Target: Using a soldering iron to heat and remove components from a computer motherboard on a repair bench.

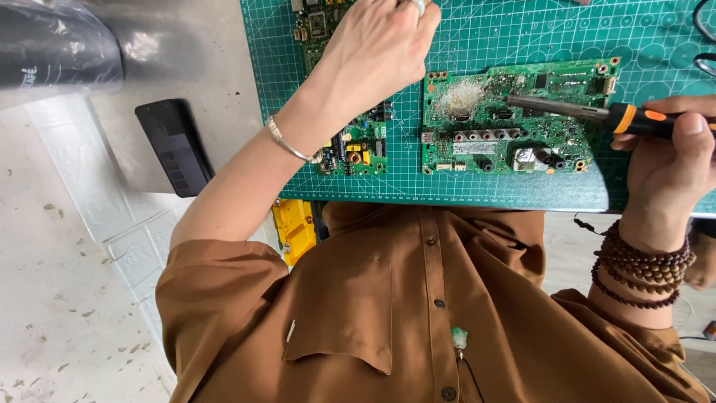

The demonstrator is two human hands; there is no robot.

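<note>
My right hand (671, 160) grips a soldering iron (597, 113) with a black handle and an orange collar. Its metal barrel points left over a green circuit board (514, 130) lying on the green cutting mat (485, 37). The tip sits beside a grey fuzzy patch (462, 97) on that board's upper left. My left hand (380, 45) is curled, knuckles up, over a second green circuit board (358, 145) further left. Its fingertips run off the top edge, so what they hold is hidden.
A flat black device (173, 145) lies on the grey table left of the mat. A black cylinder under clear plastic (52, 45) sits at the top left. A yellow object (293, 227) shows below the table edge. Black cables (705, 33) curl at the top right.
</note>
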